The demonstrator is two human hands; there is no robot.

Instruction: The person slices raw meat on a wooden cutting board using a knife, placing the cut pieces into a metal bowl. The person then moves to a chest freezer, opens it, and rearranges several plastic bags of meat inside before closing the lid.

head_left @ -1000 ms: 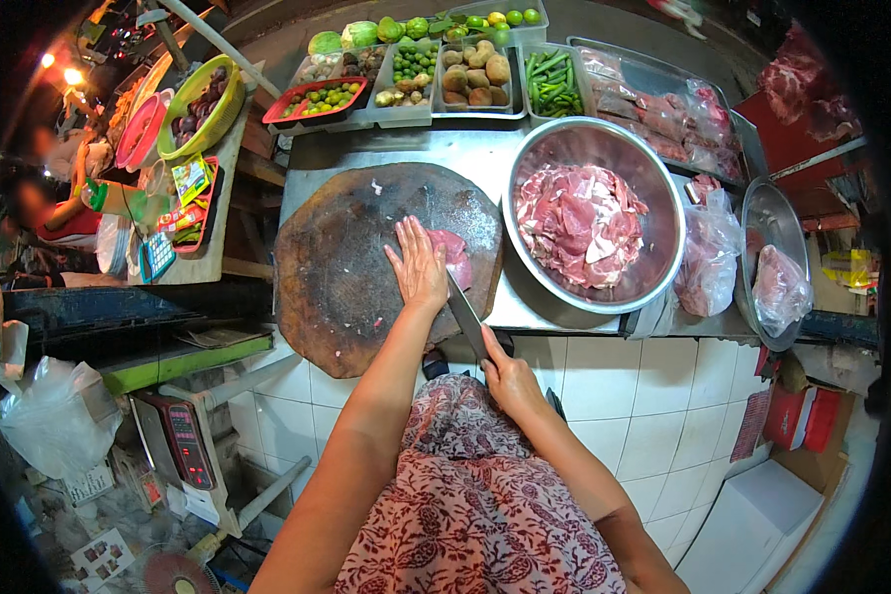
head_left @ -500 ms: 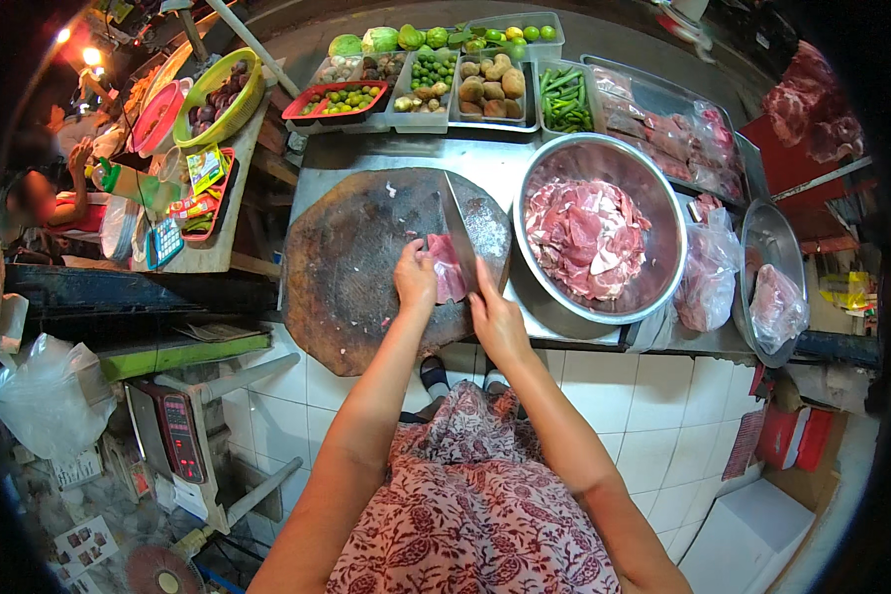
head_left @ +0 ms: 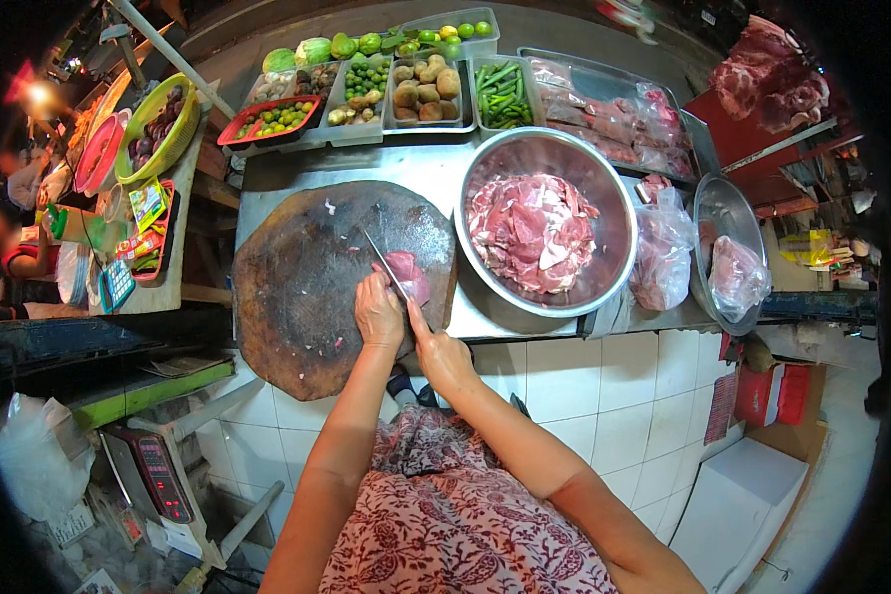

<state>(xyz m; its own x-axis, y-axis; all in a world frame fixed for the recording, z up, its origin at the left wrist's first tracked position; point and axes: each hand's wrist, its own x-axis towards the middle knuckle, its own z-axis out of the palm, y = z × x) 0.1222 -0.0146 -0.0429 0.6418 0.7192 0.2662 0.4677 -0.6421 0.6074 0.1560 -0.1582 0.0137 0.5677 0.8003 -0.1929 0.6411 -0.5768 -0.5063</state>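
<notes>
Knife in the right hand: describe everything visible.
The knife has a long, narrow, metallic-looking blade tapering to a point. The right hand grips its mostly hidden handle. The blade points forward and slightly left over the chopping block, along the pink meat's left side, beside the left hand; exact contact is unclear.

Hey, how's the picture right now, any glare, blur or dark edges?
Head view: a lamp flares at far left; head view: the table shines behind the block; head view: corners go black, and a red-and-white thing up top is blurred.
</notes>
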